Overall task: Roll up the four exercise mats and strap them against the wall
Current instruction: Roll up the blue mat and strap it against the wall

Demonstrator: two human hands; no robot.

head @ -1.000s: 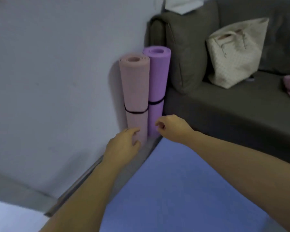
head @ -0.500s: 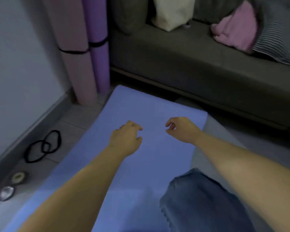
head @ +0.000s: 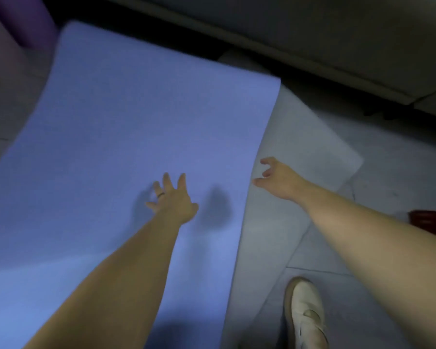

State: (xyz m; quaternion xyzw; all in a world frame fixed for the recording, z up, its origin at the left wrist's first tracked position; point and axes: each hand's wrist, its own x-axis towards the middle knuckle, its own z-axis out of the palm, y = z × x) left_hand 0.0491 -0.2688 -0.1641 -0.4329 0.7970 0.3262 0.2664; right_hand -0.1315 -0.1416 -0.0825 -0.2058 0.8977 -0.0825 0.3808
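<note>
Blue mat (head: 126, 117): lying unrolled on the floor (head: 388, 172), its far short end pointing toward the sofa base (head: 312, 34).
Grey mat (head: 300, 137): lying flat beneath the blue mat and showing along its right side.
Rolled mats: a purple roll (head: 28, 23) and a pink roll (head: 0, 54) are standing at the upper left, too blurred to show any straps.
Left hand (head: 173, 197): reaching over the middle of the blue mat with fingers spread, gripping nothing. Whether it is touching the surface cannot be told.
Right hand (head: 278, 180): hovering at the blue mat's right long edge, fingers loosely curled, holding nothing.
Handling (judgement): the mat is looking like thin foam, so probably light, soft, grippy and inclined to spring open.
Hold (judgement): taking one short end at both corners and rolling tightly should be keeping the edges level.
Progress (judgement): two mats are remaining flat.
</note>
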